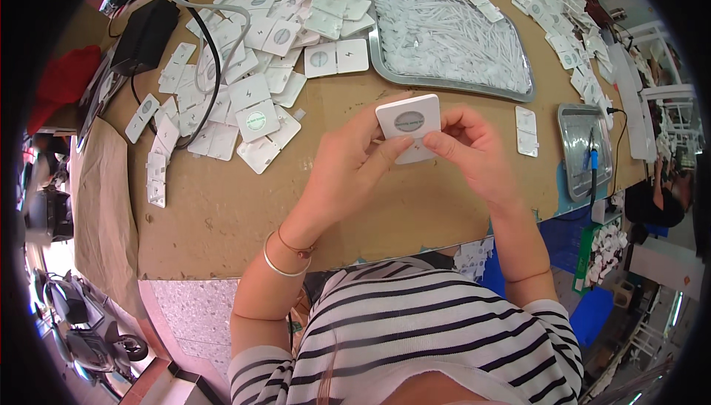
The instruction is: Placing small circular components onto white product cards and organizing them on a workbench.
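Note:
Between my two hands, above the brown table, is a white hinged plastic case (422,108) with a grey round mark on its upper panel. My left hand (354,154) grips it from the left, thumb on the lower front. My right hand (474,145) pinches it from the right, its thumb also on the front near the fold. The fingers behind the case are mostly hidden. Beyond my hands lies a silver tray (378,49) full of small clear-white plastic pieces, with one white case resting on its far edge. A single white case (526,131) lies right of my right hand.
A heap of similar white cases (255,101) covers the far left, with more along the far right edge. Cables and a black power adapter (145,33) lie at the left. A smaller metal tray (566,153) holds a blue-and-black corded tool (594,159) at the right.

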`<move>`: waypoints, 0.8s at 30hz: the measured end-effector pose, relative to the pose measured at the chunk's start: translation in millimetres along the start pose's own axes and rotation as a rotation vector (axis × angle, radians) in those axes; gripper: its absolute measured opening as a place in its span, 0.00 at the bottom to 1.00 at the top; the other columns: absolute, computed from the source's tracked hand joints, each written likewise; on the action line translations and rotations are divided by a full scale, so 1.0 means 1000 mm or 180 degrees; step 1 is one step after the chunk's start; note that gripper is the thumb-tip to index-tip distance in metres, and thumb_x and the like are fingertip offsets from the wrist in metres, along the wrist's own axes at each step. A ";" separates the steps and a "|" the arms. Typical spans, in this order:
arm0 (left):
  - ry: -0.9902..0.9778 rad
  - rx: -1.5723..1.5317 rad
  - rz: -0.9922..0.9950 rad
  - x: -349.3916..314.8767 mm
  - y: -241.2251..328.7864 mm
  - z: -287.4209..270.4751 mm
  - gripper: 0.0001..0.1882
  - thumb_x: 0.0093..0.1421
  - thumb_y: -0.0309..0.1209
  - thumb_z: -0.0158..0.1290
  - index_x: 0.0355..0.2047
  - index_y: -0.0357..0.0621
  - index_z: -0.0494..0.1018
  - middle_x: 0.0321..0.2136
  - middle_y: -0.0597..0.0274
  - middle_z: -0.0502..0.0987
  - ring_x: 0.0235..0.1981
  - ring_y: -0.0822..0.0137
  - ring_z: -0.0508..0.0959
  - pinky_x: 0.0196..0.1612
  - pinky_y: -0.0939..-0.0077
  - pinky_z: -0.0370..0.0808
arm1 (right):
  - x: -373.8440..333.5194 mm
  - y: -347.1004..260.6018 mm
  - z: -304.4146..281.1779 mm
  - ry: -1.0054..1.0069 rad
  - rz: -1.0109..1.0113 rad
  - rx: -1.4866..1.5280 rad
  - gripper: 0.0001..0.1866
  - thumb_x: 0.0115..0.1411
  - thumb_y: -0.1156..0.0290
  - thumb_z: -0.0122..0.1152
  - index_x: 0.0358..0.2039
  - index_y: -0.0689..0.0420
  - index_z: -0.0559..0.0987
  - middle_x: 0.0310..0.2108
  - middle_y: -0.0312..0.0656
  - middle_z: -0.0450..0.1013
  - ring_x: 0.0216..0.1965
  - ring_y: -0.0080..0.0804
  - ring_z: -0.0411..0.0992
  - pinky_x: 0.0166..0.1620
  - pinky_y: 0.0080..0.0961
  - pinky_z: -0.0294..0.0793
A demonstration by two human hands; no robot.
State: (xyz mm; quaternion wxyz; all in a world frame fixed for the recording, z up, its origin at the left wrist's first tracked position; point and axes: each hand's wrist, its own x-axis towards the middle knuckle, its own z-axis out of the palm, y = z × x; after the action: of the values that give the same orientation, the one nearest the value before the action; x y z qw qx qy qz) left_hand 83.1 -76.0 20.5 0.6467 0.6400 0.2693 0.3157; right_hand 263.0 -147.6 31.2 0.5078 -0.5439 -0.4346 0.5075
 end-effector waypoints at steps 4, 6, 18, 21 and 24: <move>-0.0012 -0.0099 -0.0093 -0.002 -0.005 0.002 0.20 0.60 0.26 0.51 0.52 0.35 0.65 0.39 0.53 0.78 0.38 0.69 0.78 0.40 0.76 0.76 | -0.004 -0.002 0.002 0.0155 -0.0132 -0.0024 0.06 0.56 0.73 0.62 0.33 0.60 0.77 0.31 0.32 0.74 0.33 0.17 0.68 0.39 0.17 0.68; 0.0016 0.0059 -0.0147 -0.004 -0.003 0.004 0.21 0.60 0.26 0.52 0.53 0.35 0.64 0.41 0.52 0.77 0.41 0.69 0.77 0.43 0.75 0.75 | -0.003 0.003 0.004 0.0242 -0.0216 -0.0020 0.06 0.56 0.73 0.62 0.33 0.60 0.77 0.30 0.32 0.74 0.33 0.16 0.68 0.38 0.17 0.67; -0.0652 -0.1747 -0.0908 -0.001 -0.004 0.000 0.20 0.64 0.38 0.47 0.50 0.35 0.66 0.40 0.61 0.74 0.40 0.75 0.74 0.42 0.79 0.72 | 0.006 -0.001 -0.002 0.0439 -0.3152 -0.3065 0.15 0.50 0.82 0.61 0.41 0.59 0.77 0.38 0.43 0.74 0.41 0.36 0.72 0.44 0.25 0.71; -0.0131 -0.1354 -0.0884 -0.001 -0.004 0.003 0.17 0.65 0.36 0.45 0.48 0.37 0.66 0.41 0.59 0.75 0.40 0.71 0.76 0.41 0.76 0.74 | 0.001 0.006 0.010 0.0952 -0.1901 -0.1617 0.13 0.55 0.80 0.58 0.42 0.61 0.76 0.41 0.42 0.73 0.42 0.31 0.71 0.46 0.25 0.71; 0.0110 -0.1441 -0.0788 -0.001 -0.007 0.005 0.17 0.64 0.37 0.48 0.46 0.35 0.68 0.38 0.62 0.75 0.38 0.77 0.74 0.37 0.81 0.73 | -0.004 0.005 0.016 0.0730 -0.0460 -0.0005 0.10 0.58 0.78 0.56 0.42 0.63 0.75 0.40 0.39 0.73 0.42 0.25 0.71 0.46 0.23 0.71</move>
State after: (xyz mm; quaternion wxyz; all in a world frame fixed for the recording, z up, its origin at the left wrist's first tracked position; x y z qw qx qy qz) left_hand 87.3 -79.8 13.6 0.8025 0.4356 0.2791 0.2973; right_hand 246.0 -150.2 27.3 0.5889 -0.5660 -0.4121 0.4038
